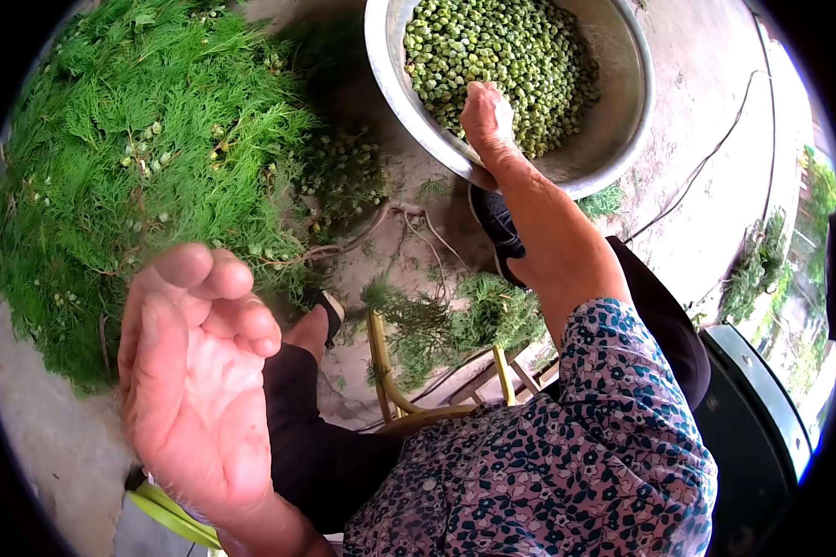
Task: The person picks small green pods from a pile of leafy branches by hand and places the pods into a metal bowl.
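Observation:
Raised close to me on the left, my left hand [204, 371] shows its bare palm, the fingers half curled and apart with nothing in them. My right hand [488, 119] reaches over the near rim of a large round metal basin [627, 121]. Its fingers are drawn together just above or against a heap of small green cones [506, 56] in the basin; whatever they hold is hidden. Beyond my left hand lies a big pile of feathery green conifer branches [158, 121], with pale green cones still among the sprays.
Loose cones [344, 176] and bare twigs [409, 218] lie on the ground between pile and basin. Cut sprigs [492, 311] are strewn near a yellowish chair frame [378, 357]. My dark shoe [500, 227] stands by the basin. A thin cable [706, 158] runs along the right.

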Demonstrator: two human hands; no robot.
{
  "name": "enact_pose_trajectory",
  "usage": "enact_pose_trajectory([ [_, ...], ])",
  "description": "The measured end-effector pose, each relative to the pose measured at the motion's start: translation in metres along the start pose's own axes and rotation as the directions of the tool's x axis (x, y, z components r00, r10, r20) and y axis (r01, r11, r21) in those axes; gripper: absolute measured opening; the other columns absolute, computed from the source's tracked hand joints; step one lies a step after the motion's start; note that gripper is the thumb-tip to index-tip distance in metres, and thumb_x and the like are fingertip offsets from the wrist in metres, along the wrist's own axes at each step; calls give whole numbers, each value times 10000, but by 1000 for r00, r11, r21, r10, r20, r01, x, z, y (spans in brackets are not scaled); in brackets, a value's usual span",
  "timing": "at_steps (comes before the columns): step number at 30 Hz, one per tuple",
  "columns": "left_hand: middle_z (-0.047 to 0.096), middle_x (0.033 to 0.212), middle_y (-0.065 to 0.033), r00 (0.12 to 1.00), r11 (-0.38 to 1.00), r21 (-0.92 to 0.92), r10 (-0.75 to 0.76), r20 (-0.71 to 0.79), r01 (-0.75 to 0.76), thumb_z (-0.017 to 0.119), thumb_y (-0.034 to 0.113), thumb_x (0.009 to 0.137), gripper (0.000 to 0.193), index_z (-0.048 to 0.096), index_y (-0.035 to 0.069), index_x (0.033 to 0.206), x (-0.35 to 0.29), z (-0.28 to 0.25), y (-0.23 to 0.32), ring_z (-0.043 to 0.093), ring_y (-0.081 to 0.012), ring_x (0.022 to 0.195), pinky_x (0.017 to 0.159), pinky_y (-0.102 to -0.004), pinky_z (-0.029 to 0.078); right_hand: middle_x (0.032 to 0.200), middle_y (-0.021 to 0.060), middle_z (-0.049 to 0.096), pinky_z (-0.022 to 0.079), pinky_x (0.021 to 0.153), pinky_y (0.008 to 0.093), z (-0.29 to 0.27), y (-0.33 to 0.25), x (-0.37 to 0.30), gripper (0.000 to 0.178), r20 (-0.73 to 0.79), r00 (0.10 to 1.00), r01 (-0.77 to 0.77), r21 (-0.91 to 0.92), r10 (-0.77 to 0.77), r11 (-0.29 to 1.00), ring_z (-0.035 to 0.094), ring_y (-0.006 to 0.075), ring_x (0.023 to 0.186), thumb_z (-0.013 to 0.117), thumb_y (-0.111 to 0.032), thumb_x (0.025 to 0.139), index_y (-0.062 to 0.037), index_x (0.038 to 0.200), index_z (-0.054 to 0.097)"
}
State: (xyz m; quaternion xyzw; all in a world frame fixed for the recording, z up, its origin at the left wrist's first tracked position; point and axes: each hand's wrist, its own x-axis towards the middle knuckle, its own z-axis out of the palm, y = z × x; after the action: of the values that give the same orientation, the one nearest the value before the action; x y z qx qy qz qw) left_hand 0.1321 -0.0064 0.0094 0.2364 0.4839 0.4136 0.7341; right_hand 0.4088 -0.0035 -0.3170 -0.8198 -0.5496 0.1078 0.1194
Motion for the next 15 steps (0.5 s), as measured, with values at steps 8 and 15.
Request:
enact_pose_trajectory([
  [8,487,965,-60,999,999,31,-37,0,37,438,216,921,268,461,9,1090,1,0,9,463,-119,779,693,-235,396,576,62,563,427,469,277,-28,26,2,68,473,827,-551,789,304,270,535,159,504,584,-84,749,-18,733,586],
  [15,575,934,-77,1000,1000,16,-10,21,9,476,164,900,243,515,-10,1064,9,1,1,531,-133,791,691,-242,433,733,25,534,462,561,236,-74,-9,-27,48,521,853,-474,799,33,-370,527,128,620,540,-68,836,-47,802,513],
])
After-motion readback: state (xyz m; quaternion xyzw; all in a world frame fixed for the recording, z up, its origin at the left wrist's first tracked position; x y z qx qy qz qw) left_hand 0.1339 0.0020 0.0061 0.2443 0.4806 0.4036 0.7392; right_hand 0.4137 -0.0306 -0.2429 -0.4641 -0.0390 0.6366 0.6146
